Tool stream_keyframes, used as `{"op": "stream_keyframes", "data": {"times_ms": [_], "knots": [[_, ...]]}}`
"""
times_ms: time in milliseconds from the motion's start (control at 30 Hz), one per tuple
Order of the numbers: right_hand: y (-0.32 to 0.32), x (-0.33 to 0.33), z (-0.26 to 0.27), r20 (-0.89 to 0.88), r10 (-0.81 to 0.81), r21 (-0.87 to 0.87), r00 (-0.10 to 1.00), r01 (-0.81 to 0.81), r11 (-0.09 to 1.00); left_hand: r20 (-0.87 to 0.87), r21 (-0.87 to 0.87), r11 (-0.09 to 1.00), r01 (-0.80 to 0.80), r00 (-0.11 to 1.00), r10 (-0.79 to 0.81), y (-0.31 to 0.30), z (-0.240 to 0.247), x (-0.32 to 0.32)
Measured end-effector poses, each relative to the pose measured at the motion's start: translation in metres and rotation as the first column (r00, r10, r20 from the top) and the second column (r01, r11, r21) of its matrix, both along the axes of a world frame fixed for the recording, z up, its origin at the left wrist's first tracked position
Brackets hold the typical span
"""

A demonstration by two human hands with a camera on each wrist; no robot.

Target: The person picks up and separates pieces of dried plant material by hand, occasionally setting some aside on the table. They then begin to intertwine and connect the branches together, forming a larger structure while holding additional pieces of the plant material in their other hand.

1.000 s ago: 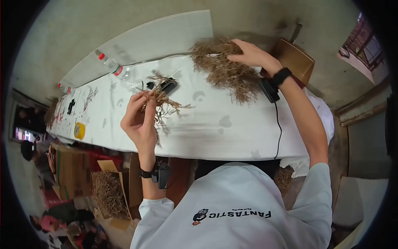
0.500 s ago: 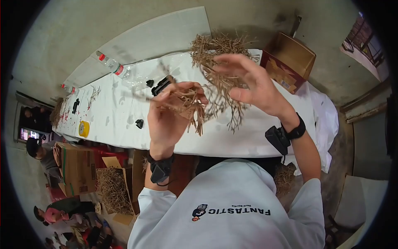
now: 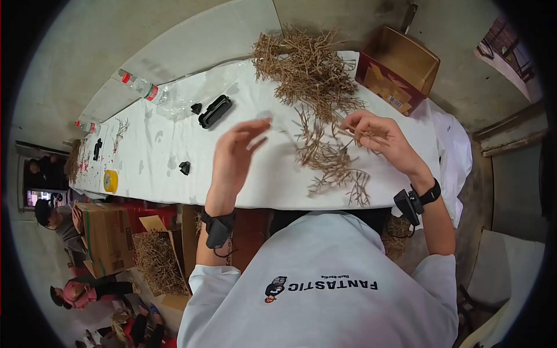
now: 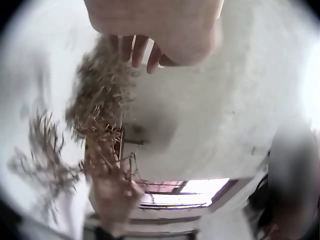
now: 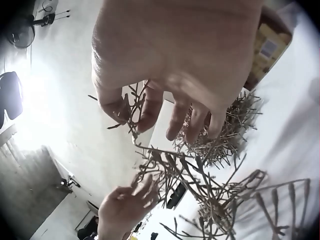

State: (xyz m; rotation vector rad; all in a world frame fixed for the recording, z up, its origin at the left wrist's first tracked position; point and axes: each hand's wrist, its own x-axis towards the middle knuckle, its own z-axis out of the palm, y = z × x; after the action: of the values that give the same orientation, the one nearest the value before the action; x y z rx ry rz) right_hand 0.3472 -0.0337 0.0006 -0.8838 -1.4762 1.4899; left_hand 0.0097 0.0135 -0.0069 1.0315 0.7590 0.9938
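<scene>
My right hand (image 3: 386, 139) pinches a thin, branching dried twig (image 5: 134, 107) between thumb and forefinger. Below it, a loose cluster of brown dried twigs (image 3: 331, 162) lies near the table's front edge. A larger heap of the same twigs (image 3: 307, 69) sits farther back, by the wall. Left of the cluster, my left hand (image 3: 232, 156) is raised over the cloth with its fingers loosely bent, and nothing shows in its grasp. Its fingers (image 4: 139, 50) hang apart in the left wrist view, with the twig heap beyond them.
An open cardboard box (image 3: 394, 75) stands at the table's back right. On the white cloth (image 3: 261, 185) are a black case (image 3: 215, 111), small black pieces (image 3: 184, 167), a yellow tape roll (image 3: 111, 181) and plastic bottles (image 3: 139, 86). A carton of twigs (image 3: 156, 261) stands below left.
My left hand first held a twig bunch, brought it to the middle, and now is back left without it. My right hand left the heap and came nearer; a loose cluster now lies in front.
</scene>
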Motion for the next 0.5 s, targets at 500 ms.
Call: {"op": "stream_keyframes", "data": {"times_ms": [500], "knots": [[-0.014, -0.023, -0.003, -0.012, -0.01, -0.134, 1.0, 0.009, 0.991, -0.948, 0.25, 0.489, 0.835, 0.313, -0.051, 0.012, 0.053, 0.065]]}}
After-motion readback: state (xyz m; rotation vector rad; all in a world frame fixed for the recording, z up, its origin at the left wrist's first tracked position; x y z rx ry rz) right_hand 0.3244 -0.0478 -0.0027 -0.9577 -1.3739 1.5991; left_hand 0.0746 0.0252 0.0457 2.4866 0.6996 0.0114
